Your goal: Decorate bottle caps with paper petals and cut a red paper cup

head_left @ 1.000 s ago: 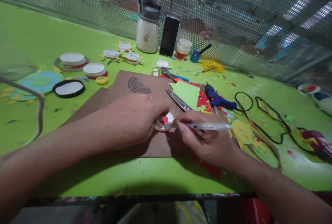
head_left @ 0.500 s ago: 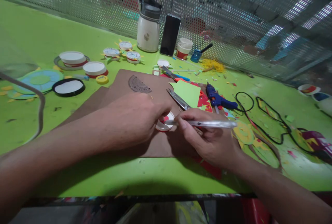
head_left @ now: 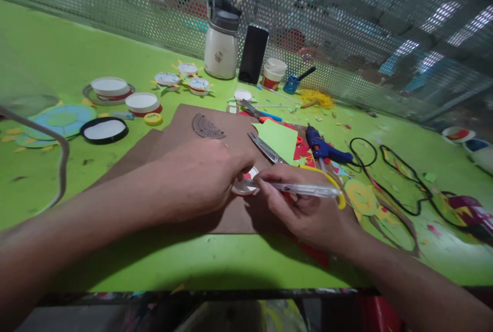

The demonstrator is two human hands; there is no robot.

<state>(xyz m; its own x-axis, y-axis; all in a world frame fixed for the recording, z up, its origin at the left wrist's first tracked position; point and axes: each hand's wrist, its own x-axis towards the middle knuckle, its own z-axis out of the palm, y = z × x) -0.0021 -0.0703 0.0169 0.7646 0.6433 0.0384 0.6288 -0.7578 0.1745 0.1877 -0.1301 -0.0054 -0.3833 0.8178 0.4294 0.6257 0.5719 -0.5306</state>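
Around a clear-barrelled pen [head_left: 308,189] the fingers of my right hand [head_left: 316,221] are closed; its tip end points left over a small white round lid [head_left: 253,172]. My left hand [head_left: 200,178] has its fingers curled down on the left side of that lid, with a bit of red at the fingertips. The lid lies on a brown board [head_left: 227,221] and shows a red edge. Scissors [head_left: 265,148] lie just beyond my right hand, which partly hides them. Behind my left hand lies a clear protractor [head_left: 208,125]. The pen's point is hard to make out.
A blue glue gun [head_left: 327,150] with a black cord lies right of a light green paper [head_left: 277,139]. Left are several white lids and a black ring [head_left: 103,130]. A bottle [head_left: 221,50] and a phone [head_left: 253,54] stand at the back.
The pen's rear end has shifted slightly left and down, and my right hand has moved a little left. A yellow curved piece now shows behind the pen. My left hand stays in place.
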